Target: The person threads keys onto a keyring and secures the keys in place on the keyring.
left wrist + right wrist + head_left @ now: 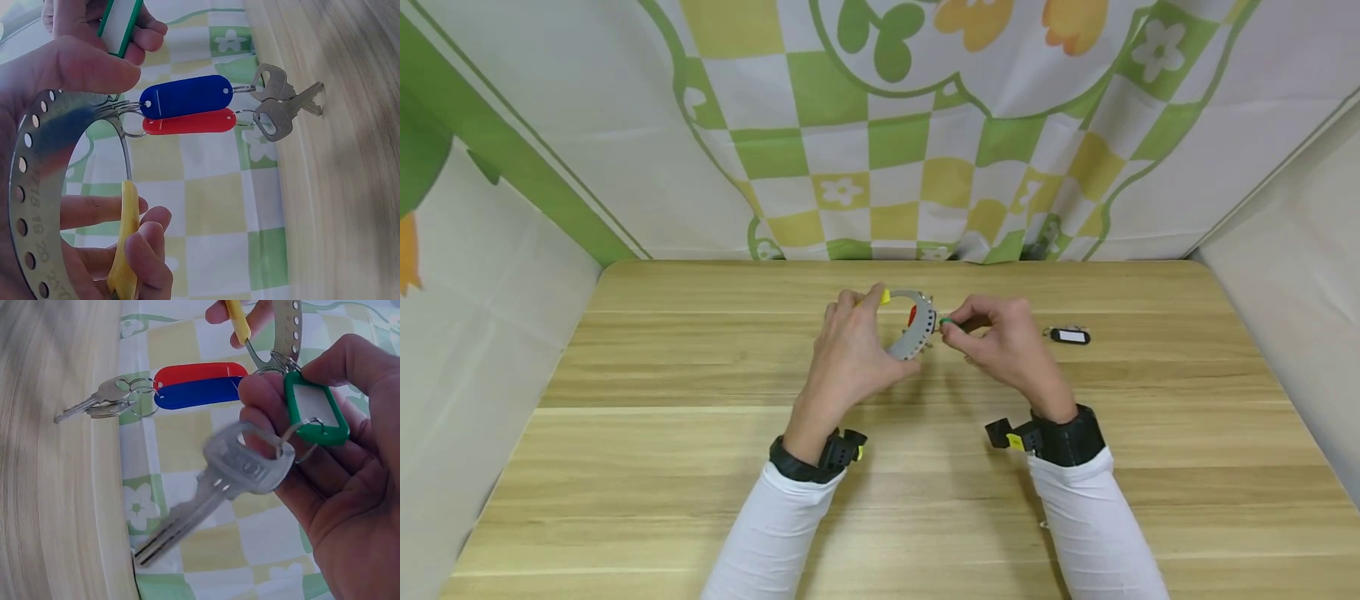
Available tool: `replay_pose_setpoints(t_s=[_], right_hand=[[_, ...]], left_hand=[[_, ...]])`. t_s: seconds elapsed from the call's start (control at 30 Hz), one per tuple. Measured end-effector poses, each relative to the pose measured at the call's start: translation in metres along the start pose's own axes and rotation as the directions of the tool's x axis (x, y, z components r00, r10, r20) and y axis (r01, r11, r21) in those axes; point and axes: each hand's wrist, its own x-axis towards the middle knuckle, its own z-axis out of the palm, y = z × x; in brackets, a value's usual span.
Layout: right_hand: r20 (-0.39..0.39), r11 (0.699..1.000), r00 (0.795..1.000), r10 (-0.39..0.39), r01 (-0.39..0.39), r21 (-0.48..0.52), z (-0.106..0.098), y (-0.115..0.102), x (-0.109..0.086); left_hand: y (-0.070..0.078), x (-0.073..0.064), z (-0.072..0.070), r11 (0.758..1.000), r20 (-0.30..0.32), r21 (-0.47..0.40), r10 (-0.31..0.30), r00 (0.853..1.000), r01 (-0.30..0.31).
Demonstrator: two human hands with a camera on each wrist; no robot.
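My left hand [850,354] grips a grey metal key ring holder [916,337] with numbered holes along its edge and a yellow handle [127,250]. From it hang a blue key tag [187,97] and a red key tag [194,122], each with a silver key; one such key [273,119] shows in the left wrist view. Between thumb and fingers, my right hand [1003,342] pinches a green-framed key tag [317,407] at the holder's edge. A large silver key [234,465] dangles from this tag. Whether the green tag's ring is through a hole cannot be told.
On the wooden table [700,467], right of my right hand, lies a black key tag [1070,336] with a white label. A green, yellow and white patterned cloth [895,142] hangs behind the table's far edge. Pale panels [1292,217] flank both sides.
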Motion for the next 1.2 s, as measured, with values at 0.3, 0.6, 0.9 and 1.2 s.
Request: replay_pose_setpoints(t_s=[0.3, 0.6, 0.9, 1.2], right_hand=[[-0.056, 0.969, 0.985, -0.161, 0.147, -0.198, 0.002, 0.006, 0.001], [-0.096, 0.901, 0.926, -0.366, 0.327, -0.286, 0.007, 0.008, 0.002], [-0.133, 0.887, 0.914, -0.384, 0.326, -0.327, 0.013, 0.007, 0.003], [-0.149, 0.878, 0.910, -0.386, 0.313, -0.363, 0.018, 0.005, 0.004]], left_hand=[[0.000, 0.000, 0.000, 1.000, 0.007, -0.017, -0.021, 1.000, 0.021], [-0.001, 0.000, -0.003, 0.997, 0.003, -0.059, -0.057, 0.998, 0.057], [-0.001, 0.000, -0.002, 0.994, 0.000, -0.081, -0.076, 0.997, 0.076], [-0.001, 0.000, -0.003, 0.992, -0.005, -0.091, -0.091, 0.996, 0.090]])
